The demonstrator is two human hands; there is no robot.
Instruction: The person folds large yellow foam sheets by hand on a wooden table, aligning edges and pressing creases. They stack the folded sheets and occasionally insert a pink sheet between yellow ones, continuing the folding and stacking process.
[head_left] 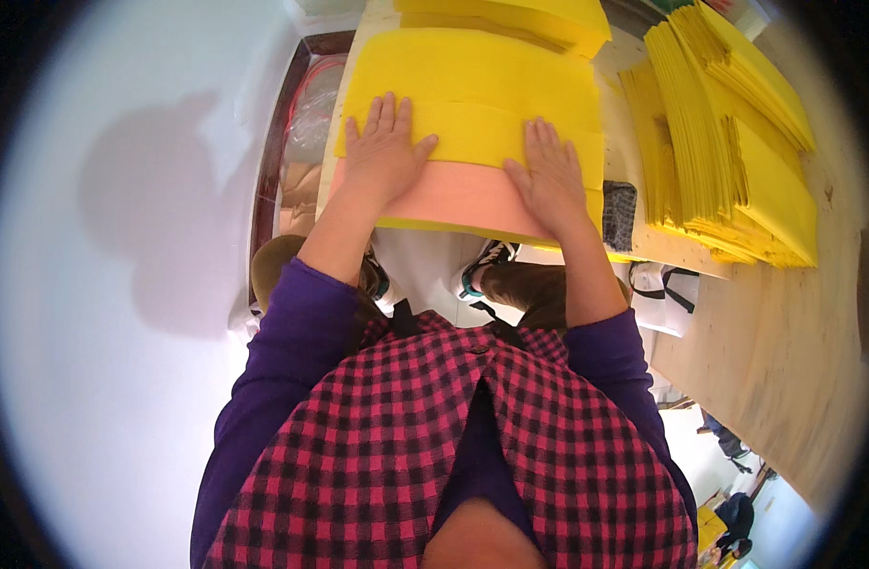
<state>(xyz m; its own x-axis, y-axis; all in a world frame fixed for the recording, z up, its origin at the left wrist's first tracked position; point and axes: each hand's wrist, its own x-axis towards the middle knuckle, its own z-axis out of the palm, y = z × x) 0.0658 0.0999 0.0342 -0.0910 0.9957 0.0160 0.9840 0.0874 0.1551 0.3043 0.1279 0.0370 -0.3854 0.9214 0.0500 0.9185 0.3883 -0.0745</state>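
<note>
A yellow fabric sheet (472, 76) is spread over the table in front of me, with its near part folded. Along its near side lies a flat pink strip (468, 197). My left hand (385, 152) rests flat on the left part of the yellow fabric, fingers stretched out, its wrist over the pink strip. On the right, my right hand (551, 180) presses flat with its fingers straight, across the yellow fabric and the strip's right end. Neither hand grips anything.
Tall stacks of folded yellow fabric (710, 142) stand on the wooden table (776, 322) to the right. A dark grey block-shaped item (619, 216) lies beside my right wrist. More yellow fabric (510, 17) is piled at the far edge. A white bag (664, 296) hangs below.
</note>
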